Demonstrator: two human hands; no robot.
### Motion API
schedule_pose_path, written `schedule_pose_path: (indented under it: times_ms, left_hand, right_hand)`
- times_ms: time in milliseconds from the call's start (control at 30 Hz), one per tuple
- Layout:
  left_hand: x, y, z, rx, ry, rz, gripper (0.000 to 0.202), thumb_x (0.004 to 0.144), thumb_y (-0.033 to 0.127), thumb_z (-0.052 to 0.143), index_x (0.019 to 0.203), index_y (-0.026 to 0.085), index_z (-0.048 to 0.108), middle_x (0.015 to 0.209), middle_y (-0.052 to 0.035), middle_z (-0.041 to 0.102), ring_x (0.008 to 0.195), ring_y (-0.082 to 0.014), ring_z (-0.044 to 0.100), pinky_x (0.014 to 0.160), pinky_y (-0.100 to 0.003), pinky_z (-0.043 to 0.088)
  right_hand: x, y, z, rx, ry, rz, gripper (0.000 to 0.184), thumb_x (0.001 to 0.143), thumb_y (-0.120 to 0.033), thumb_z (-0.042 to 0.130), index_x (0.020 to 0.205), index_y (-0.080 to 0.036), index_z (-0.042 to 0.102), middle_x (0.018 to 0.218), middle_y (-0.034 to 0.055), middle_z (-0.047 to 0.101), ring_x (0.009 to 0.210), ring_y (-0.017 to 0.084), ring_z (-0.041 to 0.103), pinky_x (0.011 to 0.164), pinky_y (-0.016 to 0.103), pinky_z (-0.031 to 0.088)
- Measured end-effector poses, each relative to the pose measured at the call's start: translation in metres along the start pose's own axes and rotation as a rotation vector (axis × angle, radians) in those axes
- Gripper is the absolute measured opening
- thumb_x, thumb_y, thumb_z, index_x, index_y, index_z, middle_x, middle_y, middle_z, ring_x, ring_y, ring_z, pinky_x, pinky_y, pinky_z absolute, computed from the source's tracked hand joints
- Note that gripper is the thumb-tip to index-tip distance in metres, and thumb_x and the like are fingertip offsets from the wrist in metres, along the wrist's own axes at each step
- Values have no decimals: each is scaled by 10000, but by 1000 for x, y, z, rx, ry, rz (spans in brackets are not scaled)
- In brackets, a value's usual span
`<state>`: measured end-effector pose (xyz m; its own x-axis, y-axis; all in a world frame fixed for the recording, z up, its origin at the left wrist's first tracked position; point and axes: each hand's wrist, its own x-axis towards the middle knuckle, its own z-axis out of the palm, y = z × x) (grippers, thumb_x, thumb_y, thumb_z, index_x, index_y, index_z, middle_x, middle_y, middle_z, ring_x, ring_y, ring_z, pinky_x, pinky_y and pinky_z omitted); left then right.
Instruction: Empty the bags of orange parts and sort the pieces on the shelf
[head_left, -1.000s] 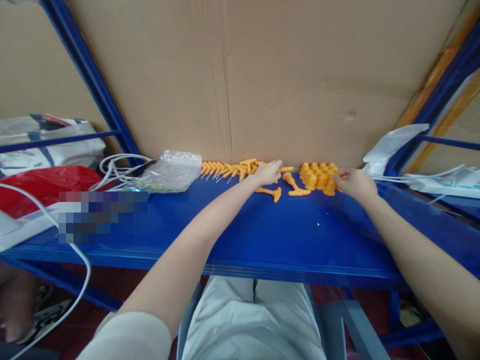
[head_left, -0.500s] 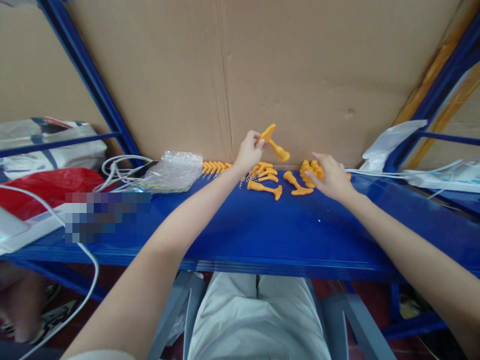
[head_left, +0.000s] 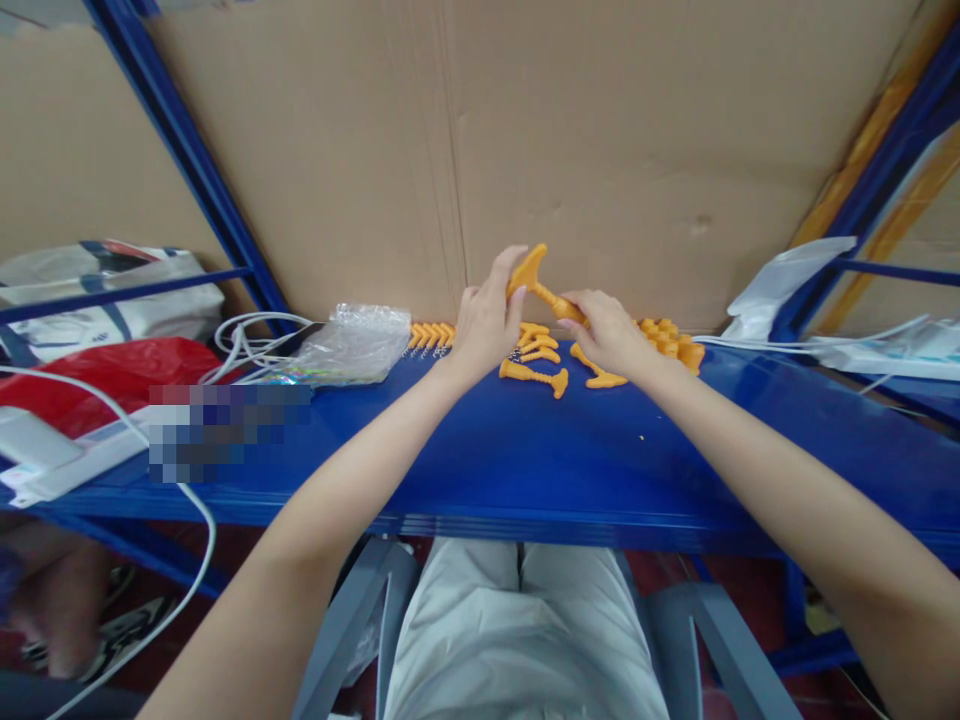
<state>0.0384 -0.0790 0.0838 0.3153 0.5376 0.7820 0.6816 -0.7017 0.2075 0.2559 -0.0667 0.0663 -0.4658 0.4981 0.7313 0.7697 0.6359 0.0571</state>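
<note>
My left hand [head_left: 484, 325] grips the T-shaped head of an orange plastic screw piece [head_left: 536, 280], held up above the blue shelf [head_left: 525, 460]. Closed on the other end of the same piece is my right hand [head_left: 611, 330]. Beneath my hands lie loose orange screw pieces [head_left: 534, 377] on the shelf. A cluster of orange nut-like caps [head_left: 667, 343] sits to the right of my right hand. A row of small orange parts [head_left: 429, 333] lines the cardboard wall to the left.
A crumpled clear plastic bag [head_left: 341, 345] and coiled white cables [head_left: 244, 340] lie at the left. A red bag [head_left: 90, 372] and white device [head_left: 34, 440] sit further left. Cardboard [head_left: 525, 150] backs the shelf. White packets [head_left: 795, 275] lie at the right.
My left hand lifted an orange screw piece off the shelf. My right hand left the cap cluster, moved left and closed on the piece's far end.
</note>
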Motion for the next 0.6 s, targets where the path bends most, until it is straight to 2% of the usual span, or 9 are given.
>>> schedule_pose_path:
  times_ms: [100,333,467,600]
  left_hand:
    - [-8,1,-6,222,-59,83,510,1081,366,286,1578,251,286,1387,-133,609,1255,-267,587,1034,-374,421]
    - [-21,-12,10,464,-220,113,478,1073,312,325,1534,225,414,1114,-127,719,977,-213,671,907,-317,456]
    - [-28,-17,23,414,-262,96,437,1058,281,353,1466,184,478,1111,-134,726,938,-205,690,877,-317,505]
    - [-33,-21,37,189,-250,35,396,1033,252,394,1404,173,510,1045,-107,728,902,-201,702,836,-314,542]
  right_hand:
    - [-3,-5,8,31,-22,5,403,1007,-410,409,1275,-164,580,1141,183,677,1041,322,605,887,452,466]
    - [-20,-9,14,-43,-125,43,359,1005,-354,435,1212,-135,631,1119,188,707,1039,326,613,874,426,431]
    - [-25,-12,12,-131,-163,22,344,1013,-309,417,1193,-128,648,1139,187,716,1046,325,609,858,410,385]
    - [-26,-13,10,-246,-168,-18,309,1012,-276,425,1164,-125,647,1052,178,722,987,309,598,798,373,328]
